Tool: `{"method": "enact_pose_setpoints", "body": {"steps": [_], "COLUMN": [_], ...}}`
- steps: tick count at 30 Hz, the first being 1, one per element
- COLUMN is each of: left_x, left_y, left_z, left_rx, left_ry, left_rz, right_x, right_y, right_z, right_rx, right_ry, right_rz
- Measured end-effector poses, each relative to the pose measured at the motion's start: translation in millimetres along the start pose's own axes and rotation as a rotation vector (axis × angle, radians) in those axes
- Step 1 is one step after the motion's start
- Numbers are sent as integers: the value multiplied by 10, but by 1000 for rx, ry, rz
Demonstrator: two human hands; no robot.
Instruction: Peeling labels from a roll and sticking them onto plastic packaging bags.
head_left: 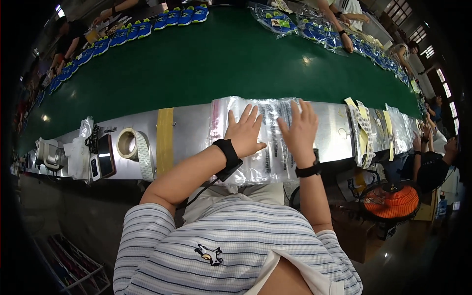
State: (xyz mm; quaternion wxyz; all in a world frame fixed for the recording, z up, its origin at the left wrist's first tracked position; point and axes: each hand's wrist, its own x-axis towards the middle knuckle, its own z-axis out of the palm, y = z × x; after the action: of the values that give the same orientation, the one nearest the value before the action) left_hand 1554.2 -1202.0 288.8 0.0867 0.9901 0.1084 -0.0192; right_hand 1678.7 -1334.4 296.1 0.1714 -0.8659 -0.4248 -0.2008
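Note:
A stack of clear plastic bags (275, 162) with printed text lies flat on the metal ledge in front of me, its near edge hanging over the rim. My left hand (244, 132) rests palm down on the stack's left half, fingers spread. My right hand (300, 132) is over the right part of the stack, fingers stretched out and apart; whether it presses on the plastic I cannot tell. Neither hand grips anything. Both wrists carry black straps, and a cable runs from the left one.
Beyond the metal ledge (189, 129) runs a green conveyor belt (206, 64), with blue shoes (140, 29) lined along its far side and bagged shoes (314, 32) at right. A sticker roll (128, 143) and phone (105, 155) lie left; label strips (363, 130) and an orange fan (392, 201) are right. Co-workers stand around.

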Motion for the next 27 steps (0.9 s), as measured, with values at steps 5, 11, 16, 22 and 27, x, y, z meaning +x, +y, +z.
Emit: {"method": "enact_pose_setpoints", "body": {"steps": [5,11,16,22,27], "left_x": [27,-18,-236,-291,-375], "left_y": [-291,-400,-512,-482,-545], "left_z": [528,583,689,514,537], "left_rx": [-65,-107,-125,-91,-82], "left_ry": [-209,-150,-62,-190,-171], "left_rz": [-87,-92,-220,-299,-303], "right_x": [-493,-453,-468,-479,-456], "right_y": [356,361,426,434,372], "right_z": [684,760,751,760,748], "right_rx": [-82,-31,-20,2,17], "right_ry": [-393,-350,-338,-307,-306], "right_rz": [216,205,220,228,214]}}
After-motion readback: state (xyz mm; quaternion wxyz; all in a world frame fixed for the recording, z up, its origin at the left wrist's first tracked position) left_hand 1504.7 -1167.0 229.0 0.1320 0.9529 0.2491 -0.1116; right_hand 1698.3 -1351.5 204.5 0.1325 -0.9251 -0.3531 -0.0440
